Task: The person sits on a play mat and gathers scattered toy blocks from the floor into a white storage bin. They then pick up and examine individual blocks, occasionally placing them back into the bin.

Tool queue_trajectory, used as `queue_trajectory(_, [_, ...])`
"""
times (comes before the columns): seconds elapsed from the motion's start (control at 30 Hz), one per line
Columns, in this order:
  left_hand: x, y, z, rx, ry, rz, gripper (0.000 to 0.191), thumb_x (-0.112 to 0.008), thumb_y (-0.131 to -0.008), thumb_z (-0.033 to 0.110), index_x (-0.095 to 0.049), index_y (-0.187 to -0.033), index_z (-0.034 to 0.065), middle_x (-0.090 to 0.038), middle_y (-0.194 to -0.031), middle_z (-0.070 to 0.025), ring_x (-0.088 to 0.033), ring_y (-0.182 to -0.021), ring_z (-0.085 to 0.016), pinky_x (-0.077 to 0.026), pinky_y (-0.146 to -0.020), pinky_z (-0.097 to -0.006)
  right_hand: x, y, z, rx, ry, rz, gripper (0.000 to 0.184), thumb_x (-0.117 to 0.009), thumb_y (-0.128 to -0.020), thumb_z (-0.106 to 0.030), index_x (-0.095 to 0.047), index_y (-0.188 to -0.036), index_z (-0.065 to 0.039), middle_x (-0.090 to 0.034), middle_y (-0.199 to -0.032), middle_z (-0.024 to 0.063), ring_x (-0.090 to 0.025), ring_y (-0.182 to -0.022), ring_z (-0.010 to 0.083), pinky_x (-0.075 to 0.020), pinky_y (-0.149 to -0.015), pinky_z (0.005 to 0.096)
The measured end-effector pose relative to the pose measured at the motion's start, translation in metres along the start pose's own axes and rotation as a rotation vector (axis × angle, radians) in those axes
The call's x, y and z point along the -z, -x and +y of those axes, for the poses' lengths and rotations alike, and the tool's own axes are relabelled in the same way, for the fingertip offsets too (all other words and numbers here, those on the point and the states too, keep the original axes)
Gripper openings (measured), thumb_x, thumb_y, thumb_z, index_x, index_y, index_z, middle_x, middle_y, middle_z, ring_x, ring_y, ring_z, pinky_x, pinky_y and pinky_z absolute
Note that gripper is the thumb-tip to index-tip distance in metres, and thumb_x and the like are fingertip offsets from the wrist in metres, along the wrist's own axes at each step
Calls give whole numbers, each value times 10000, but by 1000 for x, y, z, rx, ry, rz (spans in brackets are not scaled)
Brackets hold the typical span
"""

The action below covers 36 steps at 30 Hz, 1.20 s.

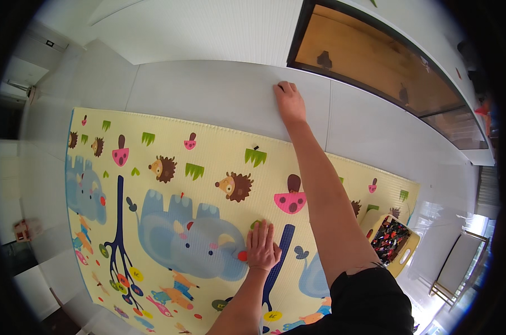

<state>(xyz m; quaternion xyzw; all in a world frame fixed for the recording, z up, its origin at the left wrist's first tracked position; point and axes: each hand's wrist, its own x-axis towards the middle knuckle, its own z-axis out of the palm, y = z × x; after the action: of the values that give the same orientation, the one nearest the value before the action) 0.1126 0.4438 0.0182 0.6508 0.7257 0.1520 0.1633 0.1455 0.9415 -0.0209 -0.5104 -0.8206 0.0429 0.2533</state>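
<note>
My left hand lies palm down on the printed foam play mat, fingers apart, over the trunk end of a printed elephant. Stretched far forward, my right hand is beyond the mat's edge, at the grey tiled floor near the cabinet. Its fingers are curled around a small dark thing, only partly visible, too small to name. A small black piece lies on the mat by a printed tuft of grass. A small red piece lies at the printed elephant's foot.
A yellow plastic bin full of small black, red and other coloured pieces stands on the mat's right side, beside my right arm. A white cabinet with a dark-framed glass front borders the grey floor ahead. A pink object is far left.
</note>
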Motion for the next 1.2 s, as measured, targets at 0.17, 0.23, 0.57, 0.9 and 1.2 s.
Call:
queue_trajectory(0.17, [2, -1, 3, 16, -10, -22, 718, -542, -951, 259, -544, -1634, 37, -447, -1764, -219, -410, -1633, -459, -291, -1337, -637, 24, 24, 22, -22, 151, 1, 184, -748, -1030, -258, -674, -1059, -93, -685, -1075, 96, -722, -1031, 298, -664, -842, 441])
queue_trajectory(0.23, [2, -2, 3, 10, -12, -18, 718, -540, -955, 252, -537, -1639, 38, -445, -1766, -218, -403, -1638, -459, -288, -1339, -637, 24, 29, 26, 1, 193, 38, 187, -755, -1017, -239, -641, -1030, -91, -689, -1028, 87, -732, -983, 297, -668, -789, 434])
queue_trajectory(0.57, [3, 0, 7, 16, -56, -31, 725, -542, -954, 229, -515, -1653, 38, -437, -1770, -222, -392, -1645, -462, -281, -1343, -633, 49, 44, 57, 6, -39, 169, 133, -726, -1002, -166, -624, -1006, -81, -671, -863, 97, -745, -832, 221, -629, -669, 406])
queue_trajectory(0.9, [0, -1, 6, -9, -90, 5, 737, -543, -946, 265, -526, -1647, 39, -442, -1766, -218, -389, -1648, -457, -291, -1344, -626, 141, 115, 78, -1234, -1981, 702, 149, -614, -1067, -180, -584, -955, -86, -657, -921, 54, -585, -731, 140, -426, -555, 279])
queue_trajectory(1.2, [2, -2, 6, -11, -97, 2, 734, -539, -945, 267, -528, -1639, 31, -442, -1765, -217, -396, -1641, -459, -294, -1342, -627, 106, 106, 89, -491, -190, 55, 325, -693, -1091, -350, -748, -1267, -83, -747, -1100, 142, -742, -931, 415, -611, -843, 483])
